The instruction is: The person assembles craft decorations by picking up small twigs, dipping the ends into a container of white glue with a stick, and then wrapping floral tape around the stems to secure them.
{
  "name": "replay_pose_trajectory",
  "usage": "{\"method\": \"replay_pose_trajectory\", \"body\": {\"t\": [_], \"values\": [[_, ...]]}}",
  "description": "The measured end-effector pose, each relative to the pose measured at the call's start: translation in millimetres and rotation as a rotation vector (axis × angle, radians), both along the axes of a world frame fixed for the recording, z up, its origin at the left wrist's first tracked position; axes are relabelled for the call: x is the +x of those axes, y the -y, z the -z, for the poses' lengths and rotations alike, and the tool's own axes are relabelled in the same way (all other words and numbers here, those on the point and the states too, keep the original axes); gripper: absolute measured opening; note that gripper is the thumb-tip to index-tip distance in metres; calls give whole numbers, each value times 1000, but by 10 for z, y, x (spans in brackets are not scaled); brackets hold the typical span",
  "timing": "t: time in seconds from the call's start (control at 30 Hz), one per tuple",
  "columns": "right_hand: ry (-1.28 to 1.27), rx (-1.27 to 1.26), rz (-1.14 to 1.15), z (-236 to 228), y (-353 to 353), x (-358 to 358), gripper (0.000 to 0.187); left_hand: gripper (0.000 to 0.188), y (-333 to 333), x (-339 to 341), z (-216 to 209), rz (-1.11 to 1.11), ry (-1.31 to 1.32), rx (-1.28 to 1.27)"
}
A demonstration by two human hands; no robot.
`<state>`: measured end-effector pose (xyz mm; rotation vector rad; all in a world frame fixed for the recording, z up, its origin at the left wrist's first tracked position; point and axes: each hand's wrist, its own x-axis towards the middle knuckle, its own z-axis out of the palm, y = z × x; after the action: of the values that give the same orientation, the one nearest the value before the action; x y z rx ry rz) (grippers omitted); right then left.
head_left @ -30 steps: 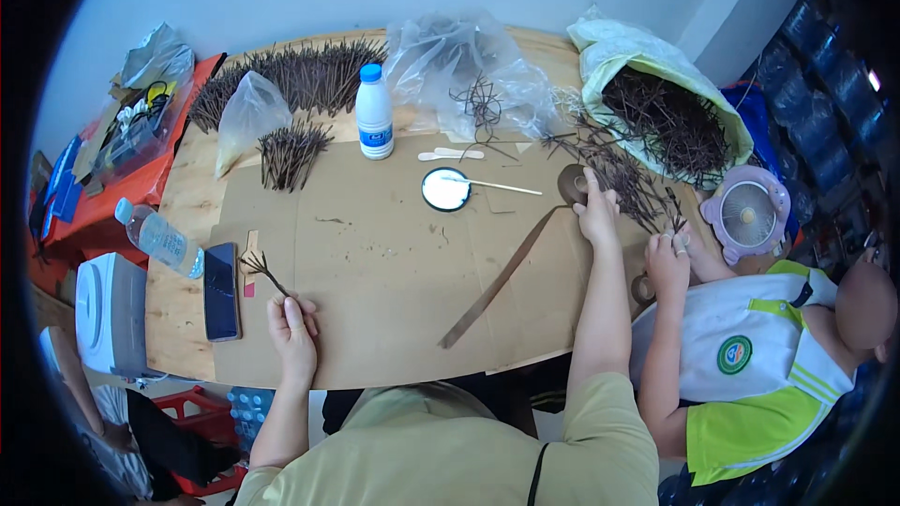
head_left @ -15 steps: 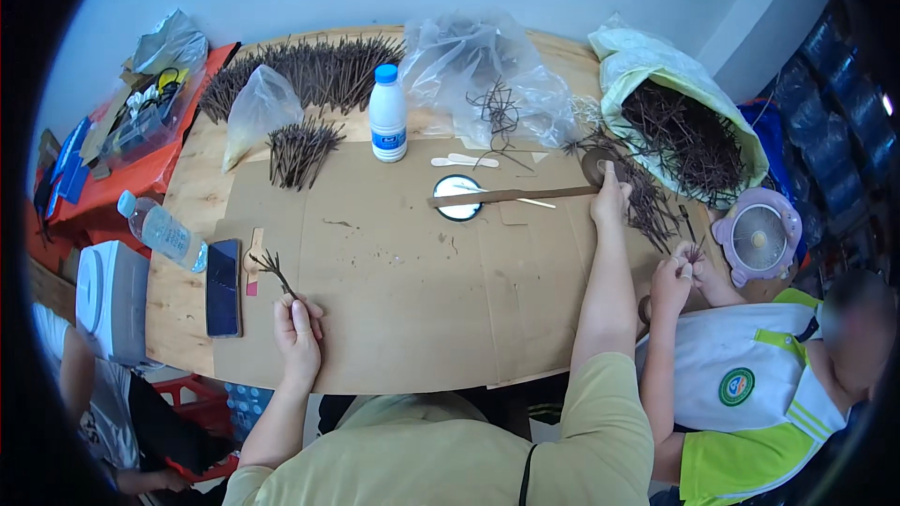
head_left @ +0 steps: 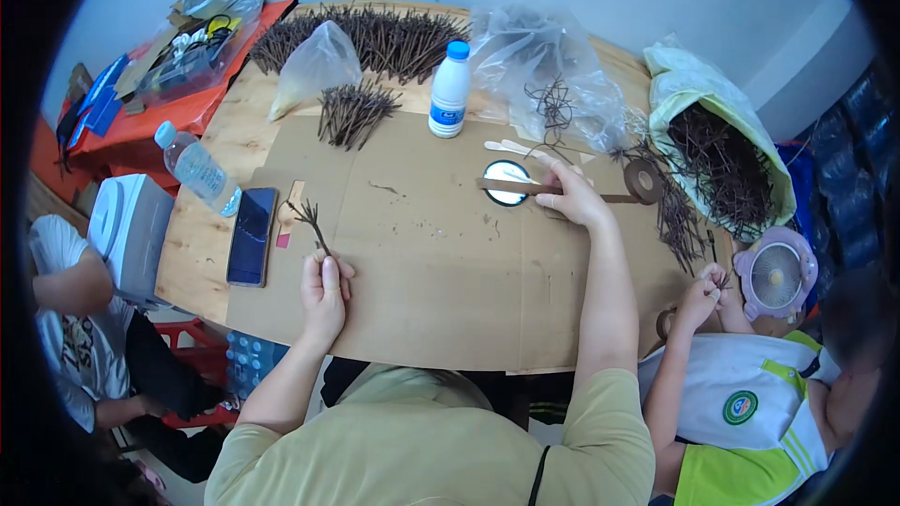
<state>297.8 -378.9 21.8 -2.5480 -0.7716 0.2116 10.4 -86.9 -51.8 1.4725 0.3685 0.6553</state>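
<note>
My left hand [head_left: 325,295] is closed around the lower end of a small bundle of dark brown branched twigs [head_left: 307,215], its forked tips pointing up. A brown tape strip [head_left: 518,186] stretches over a round white dish [head_left: 507,198] with a dark rim. Over this strip is my right hand [head_left: 577,195], fingers stretched out and thumb apart from them; whether they touch the tape is hard to see. To the right of that hand is the tape roll [head_left: 642,181], joined to the strip.
Cardboard [head_left: 412,300] covers the table. Beyond are a white bottle [head_left: 450,94], twig bundles [head_left: 356,112] and plastic bags [head_left: 534,47]. A phone [head_left: 251,236] and water bottle [head_left: 197,169] are at left. At right are a twig-filled sack [head_left: 689,84], a purple fan [head_left: 776,274] and a co-worker's hands [head_left: 708,295].
My right hand has let go of the tape roll and moved left over the strip. The left hand still holds the twigs. The whole view has shifted.
</note>
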Motion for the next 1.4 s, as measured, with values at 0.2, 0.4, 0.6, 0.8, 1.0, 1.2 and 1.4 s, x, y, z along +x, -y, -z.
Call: {"method": "replay_pose_trajectory", "body": {"t": [0.2, 0.4, 0.6, 0.8, 1.0, 1.2, 1.4], "values": [[93, 50, -28, -5, 81, -105, 47, 13, -6, -4, 1, 12, 16, -13], [172, 289, -7, 56, 390, -584, 34, 15, 18, -6, -26, 54, 39, -58], [156, 354, 70, 228, 638, -1262, 29, 11, 376, 207, -124, 374, -76, -246], [55, 420, 174, 292, 711, -1849, 27, 15, 808, 703, -306, 736, -185, -333], [149, 244, 157, 266, 623, -2123, 24, 17, 977, 1038, -305, 799, -228, -254], [352, 194, 51, 289, 253, -2198, 20, 16, 845, 1064, -169, 795, -197, -321], [-25, 332, 69, 42, -182, -2089, 25, 15, 697, 1017, -289, 818, -179, -424]]}}
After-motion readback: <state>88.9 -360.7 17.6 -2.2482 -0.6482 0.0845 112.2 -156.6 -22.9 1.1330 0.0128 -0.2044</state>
